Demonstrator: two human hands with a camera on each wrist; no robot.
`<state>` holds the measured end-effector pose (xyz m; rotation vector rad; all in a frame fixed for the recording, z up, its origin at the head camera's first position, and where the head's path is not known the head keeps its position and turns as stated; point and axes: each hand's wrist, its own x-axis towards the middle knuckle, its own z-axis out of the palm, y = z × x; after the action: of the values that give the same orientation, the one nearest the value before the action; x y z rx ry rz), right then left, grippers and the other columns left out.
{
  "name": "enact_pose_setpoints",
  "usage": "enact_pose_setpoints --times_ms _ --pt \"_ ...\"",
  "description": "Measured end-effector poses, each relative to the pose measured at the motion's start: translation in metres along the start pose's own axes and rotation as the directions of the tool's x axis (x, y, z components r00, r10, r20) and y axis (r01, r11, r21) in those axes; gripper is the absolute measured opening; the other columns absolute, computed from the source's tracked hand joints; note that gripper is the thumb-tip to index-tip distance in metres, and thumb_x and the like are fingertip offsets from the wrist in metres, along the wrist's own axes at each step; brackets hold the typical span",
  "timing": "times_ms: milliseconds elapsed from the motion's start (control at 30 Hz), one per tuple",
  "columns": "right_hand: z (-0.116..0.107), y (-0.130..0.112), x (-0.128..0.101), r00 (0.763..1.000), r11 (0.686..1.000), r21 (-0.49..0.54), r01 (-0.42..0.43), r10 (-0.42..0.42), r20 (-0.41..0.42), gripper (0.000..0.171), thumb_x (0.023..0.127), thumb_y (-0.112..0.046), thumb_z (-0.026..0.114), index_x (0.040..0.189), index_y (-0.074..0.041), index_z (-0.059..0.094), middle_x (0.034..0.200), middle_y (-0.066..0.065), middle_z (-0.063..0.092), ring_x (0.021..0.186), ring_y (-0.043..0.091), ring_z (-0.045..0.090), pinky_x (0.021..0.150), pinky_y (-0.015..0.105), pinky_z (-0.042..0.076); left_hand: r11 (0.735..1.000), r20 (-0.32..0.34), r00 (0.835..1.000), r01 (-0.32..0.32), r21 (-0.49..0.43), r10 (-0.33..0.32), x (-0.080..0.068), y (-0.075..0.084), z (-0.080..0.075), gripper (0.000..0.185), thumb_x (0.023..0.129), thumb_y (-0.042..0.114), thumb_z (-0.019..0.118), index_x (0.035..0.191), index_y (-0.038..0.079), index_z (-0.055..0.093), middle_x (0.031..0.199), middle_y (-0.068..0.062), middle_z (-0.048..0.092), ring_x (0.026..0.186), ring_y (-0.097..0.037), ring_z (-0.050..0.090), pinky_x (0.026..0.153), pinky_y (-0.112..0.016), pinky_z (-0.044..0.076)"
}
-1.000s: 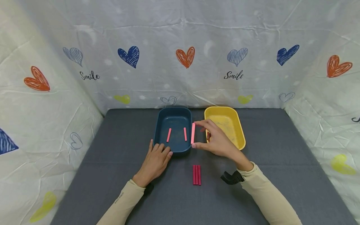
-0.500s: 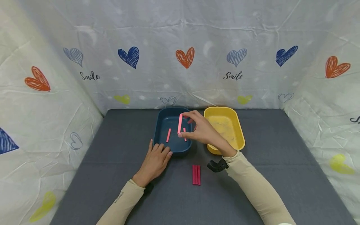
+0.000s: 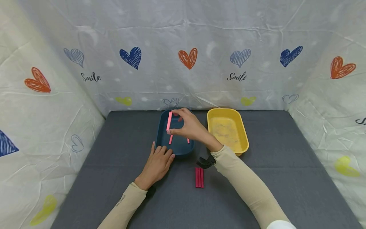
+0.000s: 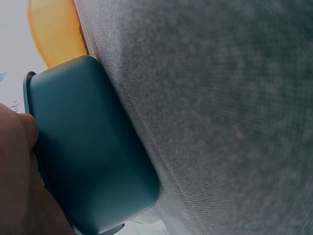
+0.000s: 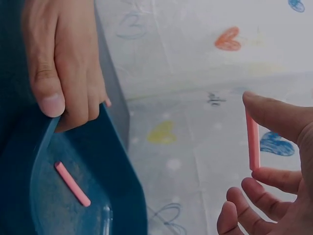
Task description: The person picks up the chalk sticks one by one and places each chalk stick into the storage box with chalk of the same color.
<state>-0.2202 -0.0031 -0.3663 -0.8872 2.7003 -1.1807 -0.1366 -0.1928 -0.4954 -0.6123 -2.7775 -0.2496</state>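
My right hand (image 3: 188, 125) holds a slim pink stick (image 3: 169, 121), like a piece of chalk, lengthwise between thumb and index fingertip. It is raised over the blue tray (image 3: 178, 152). Inside that tray lie two more pink sticks, a left one (image 3: 170, 139) and a right one (image 3: 188, 141), both partly hidden in the head view. At the tray's near left corner my left hand (image 3: 157, 163) grips the rim, thumb outside and fingers over the wall. The right wrist view shows the held stick (image 5: 253, 142) with its two ends against the fingertips.
A yellow tray (image 3: 246, 140) stands to the right of the blue one. Three dark red sticks (image 3: 199, 178) lie side by side on the grey cloth (image 3: 114, 190) in front. Behind the trays hangs a white curtain (image 3: 160, 19) printed with hearts.
My right hand has carried the pink stick leftward, from the gap between the trays to above the blue tray's left part. My left hand has stayed on the rim.
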Motion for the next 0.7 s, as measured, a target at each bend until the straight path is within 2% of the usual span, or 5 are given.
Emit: enact_pose_setpoints --times_ms 333,700 --pt "0.014 0.001 0.018 0.998 0.997 -0.061 -0.051 0.052 0.021 0.081 0.081 -0.046 0.078 0.148 -0.018 0.041 0.137 0.004 0.047 0.111 0.018 0.053 0.086 0.035 0.053 1.000 0.005 1.000 0.004 -0.016 -0.004 0.000 0.000 0.000 0.027 0.105 0.032 0.045 0.105 0.013 0.064 0.101 -0.009 0.062 0.098 -0.028 0.054 0.115 -0.067 0.022" --pt "0.026 0.017 0.034 0.993 0.989 -0.098 -0.108 0.112 0.036 0.081 0.082 -0.044 0.078 0.149 -0.015 0.041 0.138 0.008 0.048 0.112 0.023 0.057 0.090 0.038 0.054 1.000 -0.003 1.000 -0.011 -0.005 0.011 0.000 -0.002 0.001 0.025 0.105 0.032 0.044 0.100 0.014 0.062 0.097 -0.008 0.060 0.099 -0.029 0.055 0.114 -0.068 0.022"
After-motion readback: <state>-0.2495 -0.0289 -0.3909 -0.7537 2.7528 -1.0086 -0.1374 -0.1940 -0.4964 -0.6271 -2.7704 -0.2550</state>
